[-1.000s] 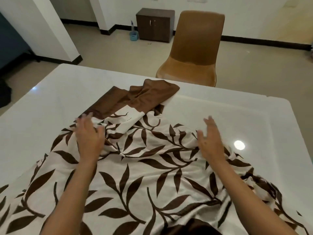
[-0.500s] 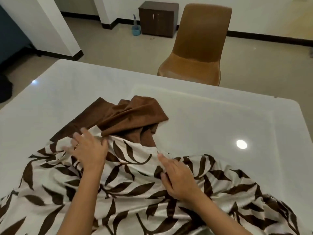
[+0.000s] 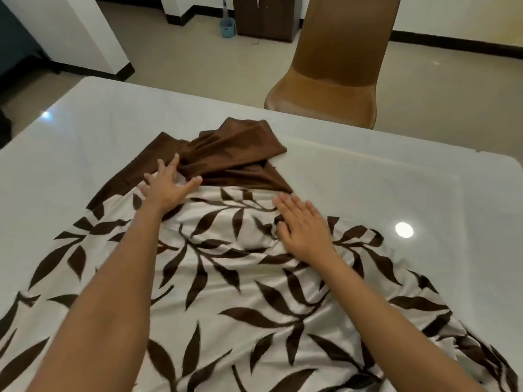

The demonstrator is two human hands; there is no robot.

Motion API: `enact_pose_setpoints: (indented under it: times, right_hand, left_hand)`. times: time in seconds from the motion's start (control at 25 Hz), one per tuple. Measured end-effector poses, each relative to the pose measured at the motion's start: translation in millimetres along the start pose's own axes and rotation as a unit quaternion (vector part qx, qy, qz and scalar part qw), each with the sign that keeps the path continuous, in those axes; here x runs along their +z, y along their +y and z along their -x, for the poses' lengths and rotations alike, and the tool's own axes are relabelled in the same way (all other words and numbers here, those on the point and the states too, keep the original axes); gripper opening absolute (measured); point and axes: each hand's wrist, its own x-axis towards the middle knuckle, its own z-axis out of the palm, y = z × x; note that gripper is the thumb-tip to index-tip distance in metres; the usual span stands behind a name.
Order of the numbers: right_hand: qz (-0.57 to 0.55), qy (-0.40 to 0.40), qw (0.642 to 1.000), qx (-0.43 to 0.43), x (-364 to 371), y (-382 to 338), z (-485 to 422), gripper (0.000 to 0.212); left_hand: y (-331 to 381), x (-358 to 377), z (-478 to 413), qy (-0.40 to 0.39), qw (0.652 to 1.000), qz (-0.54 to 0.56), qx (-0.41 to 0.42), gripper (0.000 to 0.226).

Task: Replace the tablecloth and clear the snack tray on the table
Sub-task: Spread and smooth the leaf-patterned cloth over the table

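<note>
A cream tablecloth with a brown leaf print lies partly spread over the near half of the white table. Its plain brown border is bunched and folded over at the far end. My left hand lies flat with fingers spread where the print meets the brown border. My right hand rests flat, palm down, on the printed cloth a little to the right. Neither hand grips the fabric. No snack tray is in view.
A brown chair stands at the table's far edge. Beyond it, against the wall, are a dark wooden cabinet and a small blue container on the floor. A white pillar stands at the far left.
Both hands have slid forward over the cloth and opened flat. The cloth is pushed further across the table, and the brown border now lies nearer the far edge.
</note>
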Motion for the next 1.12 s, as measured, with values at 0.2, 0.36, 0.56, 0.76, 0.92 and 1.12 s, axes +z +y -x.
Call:
enact_pose_setpoints:
  times: [0.2,0.36,0.56,0.76,0.92,1.12]
  right_hand:
    - [0.058,0.013,0.978,0.201,-36,73,-28,0.06]
    - [0.026,0.003,1.0,0.011,-23,42,-16,0.064]
    - [0.059,0.023,0.993,0.101,-21,80,-24,0.064]
    - [0.008,0.114,0.946,0.302,-39,121,-21,0.078]
    - [-0.027,0.111,0.921,0.371,-60,143,-1,0.103]
    - [-0.073,0.167,0.93,0.318,-92,106,-18,0.051]
  left_hand:
    - [29,7,30,0.089,0.983,-0.108,0.115,0.077]
    - [3,39,47,-0.047,0.989,-0.137,-0.039,0.099]
    - [-4,29,-3,-0.006,0.985,-0.171,-0.029,0.1]
    - [36,8,-22,0.062,0.98,-0.19,-0.011,0.084]
    - [68,46,63,0.114,0.982,-0.143,-0.048,0.086]
    - [48,75,84,0.021,0.986,-0.074,-0.146,0.104]
